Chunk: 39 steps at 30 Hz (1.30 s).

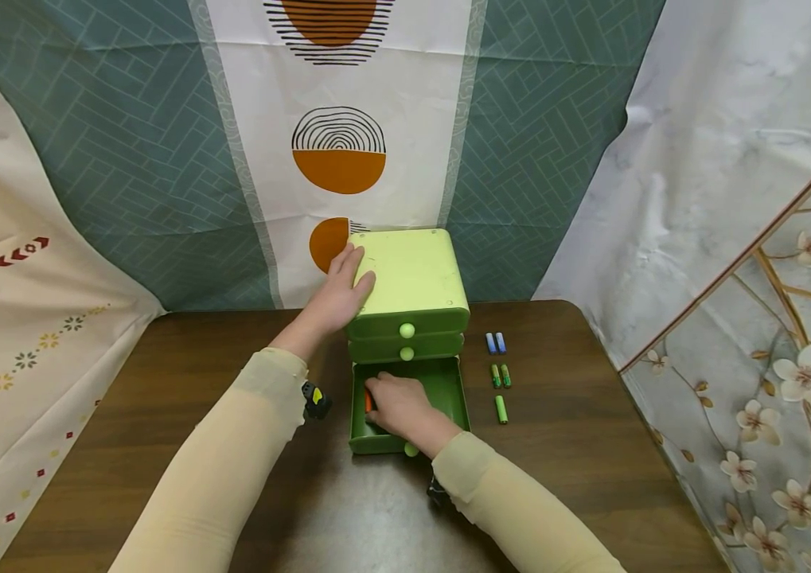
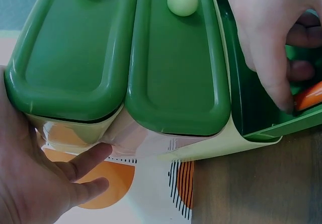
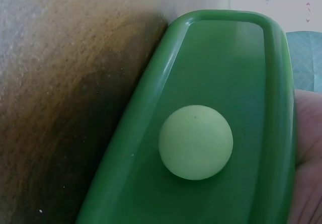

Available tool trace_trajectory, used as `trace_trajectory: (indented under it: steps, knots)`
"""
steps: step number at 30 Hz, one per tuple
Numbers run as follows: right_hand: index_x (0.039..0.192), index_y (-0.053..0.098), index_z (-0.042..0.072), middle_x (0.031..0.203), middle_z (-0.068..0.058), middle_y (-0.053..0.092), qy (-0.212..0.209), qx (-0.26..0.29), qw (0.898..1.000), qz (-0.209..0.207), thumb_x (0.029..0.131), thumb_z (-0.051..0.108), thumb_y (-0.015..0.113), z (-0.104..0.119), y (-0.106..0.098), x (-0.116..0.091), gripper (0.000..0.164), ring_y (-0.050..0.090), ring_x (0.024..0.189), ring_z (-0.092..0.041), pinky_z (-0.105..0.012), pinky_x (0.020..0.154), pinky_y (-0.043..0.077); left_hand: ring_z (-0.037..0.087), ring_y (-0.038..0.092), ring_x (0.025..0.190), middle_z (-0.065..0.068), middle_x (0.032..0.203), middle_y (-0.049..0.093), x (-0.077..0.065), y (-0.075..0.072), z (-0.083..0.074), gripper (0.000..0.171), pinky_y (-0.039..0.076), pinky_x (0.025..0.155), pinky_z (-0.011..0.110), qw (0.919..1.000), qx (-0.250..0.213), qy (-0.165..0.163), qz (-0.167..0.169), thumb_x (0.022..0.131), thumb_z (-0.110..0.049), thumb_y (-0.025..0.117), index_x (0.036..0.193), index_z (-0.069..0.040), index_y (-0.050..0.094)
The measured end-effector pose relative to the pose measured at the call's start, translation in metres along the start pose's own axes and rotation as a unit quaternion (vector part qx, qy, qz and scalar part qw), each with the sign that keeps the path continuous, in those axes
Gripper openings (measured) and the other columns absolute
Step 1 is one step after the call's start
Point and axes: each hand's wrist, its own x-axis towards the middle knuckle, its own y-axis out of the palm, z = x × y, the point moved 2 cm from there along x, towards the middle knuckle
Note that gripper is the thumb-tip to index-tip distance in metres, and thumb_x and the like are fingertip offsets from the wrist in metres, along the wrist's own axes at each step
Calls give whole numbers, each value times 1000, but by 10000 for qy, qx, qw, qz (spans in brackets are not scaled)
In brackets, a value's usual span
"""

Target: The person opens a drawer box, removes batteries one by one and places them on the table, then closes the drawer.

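Note:
A small drawer cabinet (image 1: 412,270) with a pale yellow-green body and green fronts stands against the back cloth. Its bottom drawer (image 1: 448,394) is pulled out, while the two upper drawers are closed. My left hand (image 1: 341,294) rests on the cabinet's top left edge, fingers spread along its side in the left wrist view. Down inside the bottom drawer, my right hand (image 1: 401,404) pinches an orange object (image 1: 368,400) near the left wall. The orange object (image 2: 309,97) shows only partly, so its kind is unclear. The right wrist view shows the drawer's round knob (image 3: 196,142).
Right of the cabinet lie two blue batteries (image 1: 496,343), two green batteries (image 1: 501,376) and one light green battery (image 1: 501,409). They rest on a dark wooden table (image 1: 577,469). Patterned cloths (image 1: 548,159) hang behind and at both sides.

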Motion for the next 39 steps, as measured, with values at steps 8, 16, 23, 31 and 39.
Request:
trace_trajectory:
  steps: [8,16,23,31,39]
  knots:
    - [111,73,19,93,4,62,-9,-50,10000,-12,97,37,88,1,1,-1,28,66,85,-15,-39,70,58,34,11,169,3,185,-4,-1,0,-1,75,19,131,61,10000,-47,-22,7,118,-53,33,180,-16,11]
    - [97,68,20,86,6,59,-36,-60,10000,-49,96,37,88,0,2,-1,26,63,78,-14,-37,68,55,34,11,169,3,185,-4,-1,1,0,75,20,131,60,10000,-49,-33,-7,118,-52,34,180,-16,12]
    - [91,66,20,83,6,60,-12,17,9999,-104,96,34,87,-2,1,-2,26,62,76,-14,-36,66,54,35,10,169,4,185,-4,-1,1,0,75,18,131,61,10000,-68,20,-30,118,-52,34,180,-15,12]
    - [91,66,20,82,6,61,18,4,9996,-270,97,31,85,-4,-3,-5,23,61,73,-14,-36,64,53,35,11,169,4,185,-3,0,1,1,75,18,131,62,10000,-76,34,-44,118,-52,34,180,-16,13]
    - [94,68,19,79,6,59,53,181,9989,-428,97,28,84,-9,-3,-8,19,53,66,-12,-33,60,48,34,11,169,4,185,-3,-1,2,0,75,19,132,60,10000,-57,5,-34,118,-52,34,180,-16,13]
